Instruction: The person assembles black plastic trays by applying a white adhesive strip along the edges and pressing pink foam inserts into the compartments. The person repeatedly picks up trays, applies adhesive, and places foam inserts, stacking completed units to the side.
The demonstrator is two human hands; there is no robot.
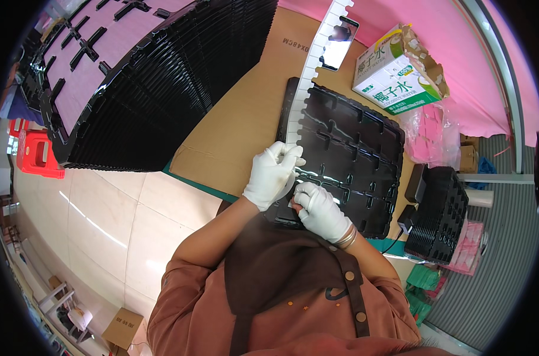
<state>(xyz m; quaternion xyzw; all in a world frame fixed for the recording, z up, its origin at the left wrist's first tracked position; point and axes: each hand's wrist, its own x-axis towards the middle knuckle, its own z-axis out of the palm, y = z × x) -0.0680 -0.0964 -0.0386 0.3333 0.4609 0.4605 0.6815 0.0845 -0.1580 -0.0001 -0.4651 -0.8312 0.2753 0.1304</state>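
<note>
Head view shows a white notched strip point(308, 74) with its near end at the left hand point(272, 175). From there it runs away over the left side of a black moulded plastic tray point(352, 148) and goes beyond the far edge. I judge the strip to be light and thin, probably of plastic or stiff card, rather flexible along its length, so the far part may swing or bend if only one end is held. The small teeth between the notches could crease or catch; the plain, narrow body seems the safer place for a pinch, perhaps with a second hold near the middle. Its surface looks matt white, and rounded notches repeat along its right edge.

The gloved left hand is closed narrowly, with thumb and fingers pinching the strip's end. The gloved right hand point(322, 207) is curled just beside it, over the tray's near part; I cannot tell if it holds anything. Brown cardboard point(240, 107) covers the counter point(204, 187) around the glossy tray, and a phone point(345, 44) is beside the strip's far part.
</note>
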